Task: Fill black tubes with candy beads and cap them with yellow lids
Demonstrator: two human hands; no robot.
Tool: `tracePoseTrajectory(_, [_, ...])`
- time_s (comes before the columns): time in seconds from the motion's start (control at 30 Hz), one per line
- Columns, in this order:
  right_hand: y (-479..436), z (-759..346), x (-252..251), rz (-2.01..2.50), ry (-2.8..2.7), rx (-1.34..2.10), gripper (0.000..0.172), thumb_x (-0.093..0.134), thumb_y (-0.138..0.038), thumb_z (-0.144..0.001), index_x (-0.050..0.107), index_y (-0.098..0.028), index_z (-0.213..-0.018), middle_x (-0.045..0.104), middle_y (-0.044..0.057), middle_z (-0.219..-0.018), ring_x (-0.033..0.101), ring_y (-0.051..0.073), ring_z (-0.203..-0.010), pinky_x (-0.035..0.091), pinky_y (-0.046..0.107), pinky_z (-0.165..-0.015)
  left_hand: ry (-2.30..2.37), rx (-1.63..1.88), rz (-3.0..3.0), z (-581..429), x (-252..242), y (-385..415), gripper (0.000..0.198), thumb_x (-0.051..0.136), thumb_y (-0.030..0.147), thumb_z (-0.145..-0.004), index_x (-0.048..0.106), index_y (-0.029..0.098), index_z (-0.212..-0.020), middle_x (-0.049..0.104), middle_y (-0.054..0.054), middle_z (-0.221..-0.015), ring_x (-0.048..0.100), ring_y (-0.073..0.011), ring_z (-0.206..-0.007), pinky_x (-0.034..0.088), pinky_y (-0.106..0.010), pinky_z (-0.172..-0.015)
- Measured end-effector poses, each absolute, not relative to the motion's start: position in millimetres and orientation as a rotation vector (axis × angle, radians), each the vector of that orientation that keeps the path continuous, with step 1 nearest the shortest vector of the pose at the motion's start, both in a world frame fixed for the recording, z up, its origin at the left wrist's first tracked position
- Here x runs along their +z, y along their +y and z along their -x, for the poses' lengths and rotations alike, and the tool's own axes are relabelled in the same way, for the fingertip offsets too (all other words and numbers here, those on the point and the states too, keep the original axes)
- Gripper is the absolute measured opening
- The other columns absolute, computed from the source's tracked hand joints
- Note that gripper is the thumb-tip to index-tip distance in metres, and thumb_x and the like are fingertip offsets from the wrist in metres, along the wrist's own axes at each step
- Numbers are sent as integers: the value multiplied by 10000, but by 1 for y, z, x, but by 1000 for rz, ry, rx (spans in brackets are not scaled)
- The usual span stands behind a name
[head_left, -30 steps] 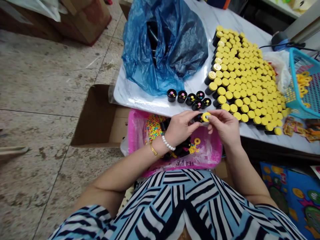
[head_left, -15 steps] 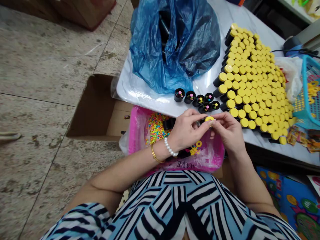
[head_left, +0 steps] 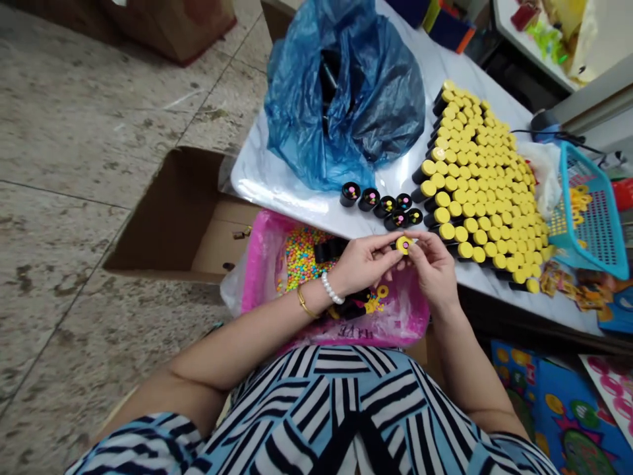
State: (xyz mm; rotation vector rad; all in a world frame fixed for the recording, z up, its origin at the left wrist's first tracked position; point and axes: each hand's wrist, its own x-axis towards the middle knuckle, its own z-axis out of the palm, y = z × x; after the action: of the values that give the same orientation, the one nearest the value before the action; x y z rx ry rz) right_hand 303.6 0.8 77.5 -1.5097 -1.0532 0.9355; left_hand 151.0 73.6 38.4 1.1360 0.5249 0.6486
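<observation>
Over the pink tray (head_left: pixel 250 270), my left hand (head_left: pixel 362 265) and my right hand (head_left: pixel 437 269) meet, pinching a small yellow ring-shaped cap (head_left: pixel 400 242) between them. A pink spot shows in its centre; what lies beneath it is hidden by my fingers. Just beyond my fingers, several open black cups (head_left: pixel 351 193) stand on the table with coloured beads inside. In the tray are many multicoloured beads (head_left: pixel 302 260), a black cup (head_left: pixel 324 251) partly behind my left hand, and loose yellow ring pieces (head_left: pixel 382 291).
Dense rows of yellow-capped black tubes (head_left: pixel 475 171) cover the table's right part. A blue plastic bag (head_left: pixel 390 99) sits on the white table (head_left: pixel 252 168). A turquoise basket (head_left: pixel 568 224) is at the right. An open cardboard box (head_left: pixel 148 224) rests on the floor at left.
My fingers have tilted the yellow cap so its ring face and pink centre now show toward me. The view has shifted slightly; the cups and tubes stay in place.
</observation>
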Motion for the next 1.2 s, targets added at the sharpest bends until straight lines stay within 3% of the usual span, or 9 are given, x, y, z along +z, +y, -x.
tracePoseTrajectory(0.2, [0,-311,85,1539,-1146,1001,344,781,-372,-903,685,-277,-1220,669,-23,-861,639,121,-657,586,287,-695,590,590,-1261,-151,45,76,524,651,259,-950,624,219,-1471,676,33,-601,595,-85,-427,454,-148,-400])
tracePoseTrajectory(0.37, [0,-317,87,1618,-1258,911,350,781,-389,-897,692,-264,-1212,648,-13,-857,621,139,-739,551,276,-706,612,453,-1157,-147,64,82,534,669,196,-930,629,180,-1462,714,6,-626,622,-90,-424,474,-146,-419])
tracePoseTrajectory(0.5, [-2,-314,91,1655,-1274,910,345,755,-385,-921,688,-266,-1239,649,-13,-860,582,132,-729,521,271,-693,478,267,-893,-144,82,85,531,584,306,-1033,525,140,-1534,717,-21,-648,662,-122,-433,480,-157,-398])
tracePoseTrajectory(0.73, [1,-304,94,1678,-1280,793,332,733,-418,-936,704,-278,-1236,605,-33,-786,493,112,-637,463,251,-609,612,503,-950,-156,78,77,362,581,312,-1050,680,145,-1355,701,4,-625,682,-102,-478,558,-157,-476])
tracePoseTrajectory(0.93, [-22,-309,71,1567,-998,889,475,713,-412,-946,615,-298,-1397,628,-30,-835,574,114,-616,552,269,-600,602,459,-920,-159,59,82,322,629,297,-1019,734,136,-1278,808,-90,-881,770,-132,-682,619,-196,-590])
tracePoseTrajectory(1.1, [-32,-316,61,1408,-652,914,289,739,-414,-916,682,-217,-1120,671,-29,-808,638,101,-630,617,262,-613,581,380,-855,-152,64,89,340,655,289,-1008,731,125,-1296,817,-148,-955,792,-155,-775,634,-224,-667])
tracePoseTrajectory(1.2, [-23,-316,66,1366,-645,1034,312,798,-410,-867,673,-207,-1069,677,-40,-724,606,95,-548,582,232,-519,583,395,-877,-151,58,88,356,621,335,-1031,727,148,-1315,819,-130,-920,794,-148,-789,632,-220,-700])
